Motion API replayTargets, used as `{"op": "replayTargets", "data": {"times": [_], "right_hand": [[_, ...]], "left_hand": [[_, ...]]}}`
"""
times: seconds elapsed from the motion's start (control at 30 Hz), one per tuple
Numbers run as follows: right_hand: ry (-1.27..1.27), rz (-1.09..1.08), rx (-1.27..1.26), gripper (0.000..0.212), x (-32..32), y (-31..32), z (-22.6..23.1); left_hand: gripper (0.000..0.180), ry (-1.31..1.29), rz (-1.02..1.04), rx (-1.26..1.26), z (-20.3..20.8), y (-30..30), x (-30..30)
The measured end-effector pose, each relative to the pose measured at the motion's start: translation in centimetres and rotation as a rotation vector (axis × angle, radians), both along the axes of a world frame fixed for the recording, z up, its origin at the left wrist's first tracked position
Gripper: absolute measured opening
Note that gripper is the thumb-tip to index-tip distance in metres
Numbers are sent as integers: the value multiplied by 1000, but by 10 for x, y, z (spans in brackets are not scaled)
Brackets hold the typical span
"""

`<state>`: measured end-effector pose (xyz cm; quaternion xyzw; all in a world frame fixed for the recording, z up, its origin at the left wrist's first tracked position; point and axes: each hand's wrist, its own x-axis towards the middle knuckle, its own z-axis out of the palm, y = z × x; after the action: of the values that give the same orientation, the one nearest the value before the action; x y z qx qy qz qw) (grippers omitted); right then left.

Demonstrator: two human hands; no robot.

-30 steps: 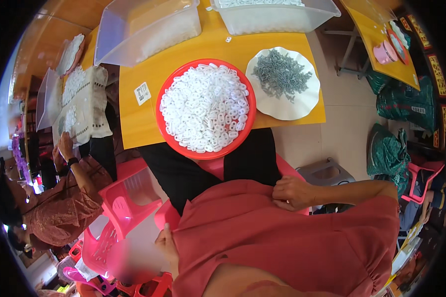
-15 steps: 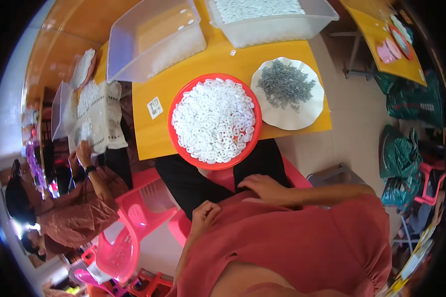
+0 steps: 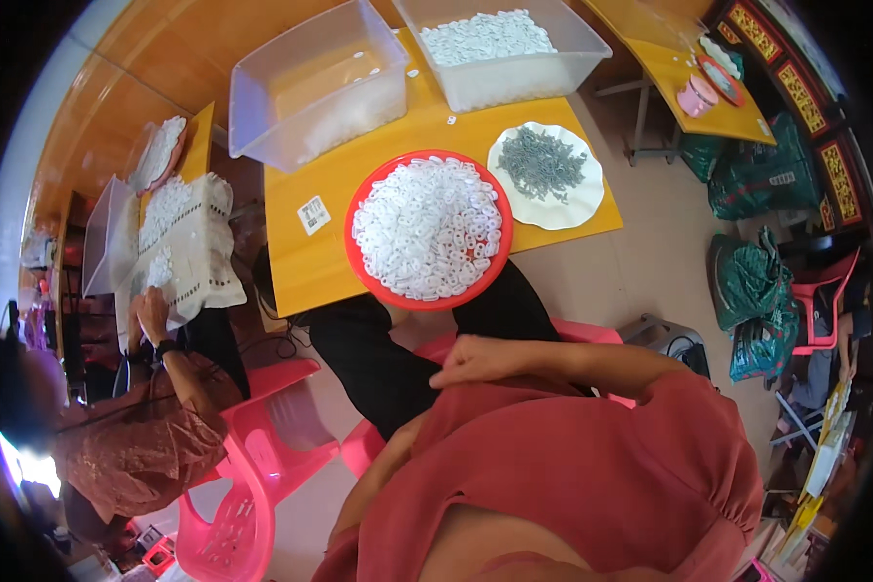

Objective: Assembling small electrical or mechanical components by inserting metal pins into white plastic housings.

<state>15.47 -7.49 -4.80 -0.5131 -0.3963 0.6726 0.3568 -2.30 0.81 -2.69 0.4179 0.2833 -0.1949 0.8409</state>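
Note:
My right hand lies over my lap, its fingers curled closed at the front edge of the red top. Whatever it may hold is hidden. My left forearm runs up beside the top, and the left hand itself is out of sight behind the cloth. Beyond my lap, a red round basin heaped with small white plastic pieces sits at the table's near edge, reaching over my knees. Right of it, a white wavy-rimmed plate carries a pile of small grey pieces. Neither hand touches these.
On the yellow table stand two clear plastic bins, the right one full of white pieces. A printed label lies at left. At the left, another person works at a cloth-covered table. Green sacks rest on the floor at right.
My right hand has moved left across my lap and its fingers have closed. My left hand has gone out of sight. The view has shifted slightly.

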Motion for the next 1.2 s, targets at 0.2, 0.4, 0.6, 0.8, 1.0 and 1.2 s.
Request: {"op": "replayTargets", "data": {"times": [0.2, 0.4, 0.6, 0.8, 1.0, 1.2], "right_hand": [[182, 260, -273, 36, -20, -2, -7], [313, 549, -113, 15, -5, -10, -6], [397, 478, -121, 15, -3, -4, 14], [347, 552, 1, 17, -5, -2, -6], [438, 581, 46, 26, -13, 3, -14], [257, 600, 177, 30, -11, 11, 5]], "left_hand": [[10, -190, -135, 119, 11, -6, -20], [8, -218, -173, 152, 16, -2, -27], [7, -204, -229, 138, 17, 10, -24], [11, -96, -286, 68, 15, 26, -21], [8, -67, -253, 174, 32, 32, -15], [12, -10, -345, 228, 25, 32, -25]]}}
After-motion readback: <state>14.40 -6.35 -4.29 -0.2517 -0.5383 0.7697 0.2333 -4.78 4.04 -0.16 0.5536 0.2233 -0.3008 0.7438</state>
